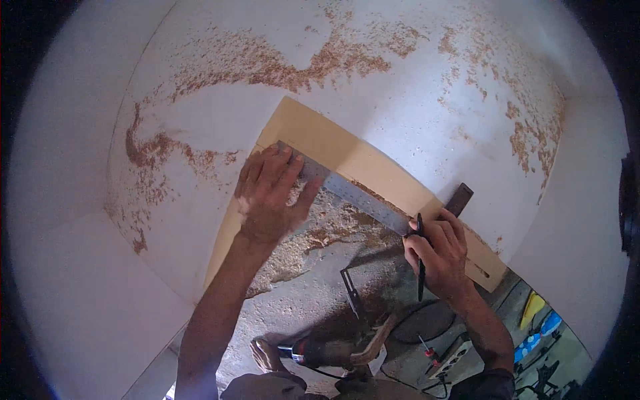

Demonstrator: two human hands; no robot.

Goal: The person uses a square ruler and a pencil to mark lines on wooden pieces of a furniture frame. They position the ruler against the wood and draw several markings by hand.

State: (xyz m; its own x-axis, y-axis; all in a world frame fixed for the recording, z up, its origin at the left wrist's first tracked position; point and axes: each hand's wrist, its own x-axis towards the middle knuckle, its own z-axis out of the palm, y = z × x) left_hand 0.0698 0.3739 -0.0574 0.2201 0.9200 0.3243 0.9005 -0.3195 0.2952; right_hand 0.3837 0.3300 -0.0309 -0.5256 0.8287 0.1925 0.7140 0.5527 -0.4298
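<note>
A tan L-shaped wooden piece (347, 143) rests over the white surface, with one arm running toward the lower right and another down the left. Across it lies the perforated-looking grey metal blade of a try square (363, 200); its dark stock (460, 198) sticks out past the board's far edge. My left hand (270, 190) lies with fingers stretched over the blade's left end and the board's corner. Near the blade's right end, my right hand (439, 250) is closed around a black pen (421, 267), touching the board. My right fingers partly hide the pen's tip.
Sawdust (320, 63) is scattered over the white surface (400, 100). Below the board are a power tool (327, 350), a black bracket-like rod (350, 290), a red-handled screwdriver (430, 350), a power strip (457, 357) and cables. My foot (267, 355) shows at the bottom.
</note>
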